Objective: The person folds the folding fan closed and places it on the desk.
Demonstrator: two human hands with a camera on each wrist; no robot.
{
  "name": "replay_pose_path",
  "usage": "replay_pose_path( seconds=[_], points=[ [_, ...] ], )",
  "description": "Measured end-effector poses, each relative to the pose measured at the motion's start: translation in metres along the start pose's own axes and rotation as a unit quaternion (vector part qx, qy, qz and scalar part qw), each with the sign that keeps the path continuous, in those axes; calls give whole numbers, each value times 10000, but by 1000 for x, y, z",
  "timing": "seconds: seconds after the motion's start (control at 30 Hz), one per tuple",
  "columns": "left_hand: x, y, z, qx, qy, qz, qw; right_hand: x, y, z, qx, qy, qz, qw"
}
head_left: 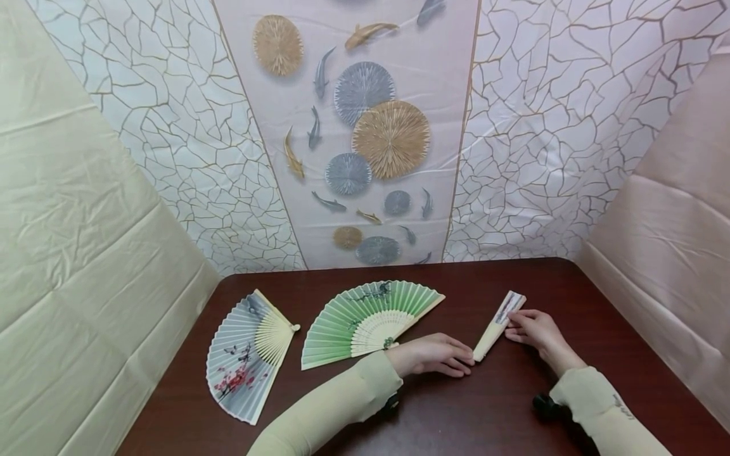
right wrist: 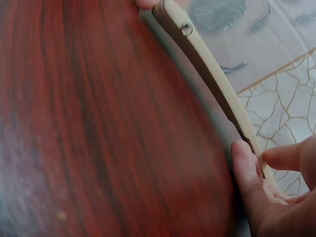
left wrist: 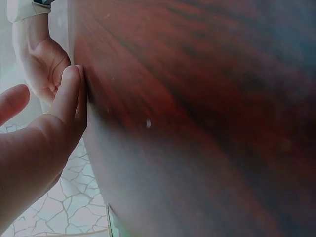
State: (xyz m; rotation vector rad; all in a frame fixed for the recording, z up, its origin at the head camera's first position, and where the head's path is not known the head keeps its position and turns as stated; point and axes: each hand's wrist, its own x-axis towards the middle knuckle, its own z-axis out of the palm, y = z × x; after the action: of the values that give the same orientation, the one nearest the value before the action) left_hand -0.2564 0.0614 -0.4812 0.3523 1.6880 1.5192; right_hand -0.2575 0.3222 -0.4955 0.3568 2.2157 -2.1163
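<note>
A folded fan (head_left: 497, 329) with pale wooden ribs and a strip of patterned cloth slants over the table's right side. My right hand (head_left: 536, 332) pinches it near its cloth part. In the right wrist view, the thumb and a finger of that hand (right wrist: 271, 197) lie on either side of the fan (right wrist: 207, 64), whose rivet end points away. My left hand (head_left: 436, 354) reaches to the rivet end with straight fingers, its fingertips at or touching it. The left wrist view shows the left hand's (left wrist: 49, 123) thumb apart from the fingers; the fan is hidden there.
A spread green fan (head_left: 365, 323) lies at the table's middle, partly behind my left hand. Left of it lies a spread grey fan (head_left: 242, 354) with red blossoms. The dark reddish table (head_left: 456, 418) meets a patterned cloth backdrop (head_left: 513, 177) at its far edge.
</note>
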Motion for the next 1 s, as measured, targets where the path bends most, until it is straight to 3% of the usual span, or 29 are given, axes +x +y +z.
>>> replay_pose_path(
  seconds=[0.57, 1.0],
  points=[
    [4, -1, 1, 156, 10, 9, 9999, 2, 0, -3, -519, -102, 79, 9986],
    [3, 0, 1, 185, -28, -19, 9998, 0, 3, -1, -424, -54, 68, 9991]
  ],
)
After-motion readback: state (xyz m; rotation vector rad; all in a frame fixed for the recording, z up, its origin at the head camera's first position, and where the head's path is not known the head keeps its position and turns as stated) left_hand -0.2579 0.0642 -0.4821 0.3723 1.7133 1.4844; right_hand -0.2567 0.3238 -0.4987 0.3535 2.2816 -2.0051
